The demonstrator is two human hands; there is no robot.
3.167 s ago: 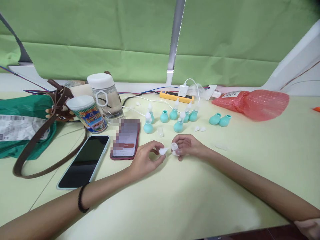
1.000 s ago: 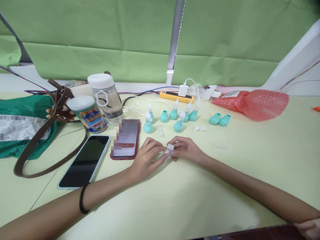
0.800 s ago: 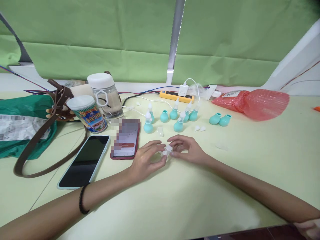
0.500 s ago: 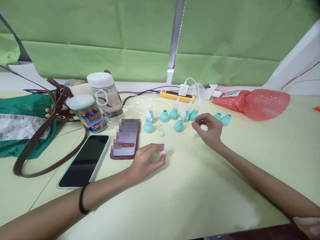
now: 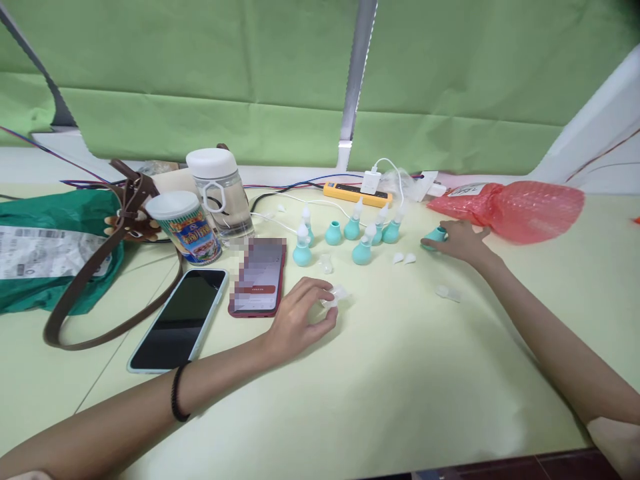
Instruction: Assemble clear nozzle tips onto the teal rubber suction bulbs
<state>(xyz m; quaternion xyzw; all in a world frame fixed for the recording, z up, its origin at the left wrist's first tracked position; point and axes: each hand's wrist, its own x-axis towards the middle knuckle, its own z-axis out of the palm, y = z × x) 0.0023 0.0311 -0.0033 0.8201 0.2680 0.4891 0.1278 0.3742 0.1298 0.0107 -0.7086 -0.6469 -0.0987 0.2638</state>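
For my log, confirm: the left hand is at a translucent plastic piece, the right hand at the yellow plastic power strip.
Not the power strip: the head view shows the right hand at a rounded teal bulb. The left hand is at the plastic piece.

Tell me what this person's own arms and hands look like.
The left hand and right hand are gloveless, with bare forearms. A dark, ridged band circles the left arm near the wrist. A pale sleeve edge shows on the right arm.
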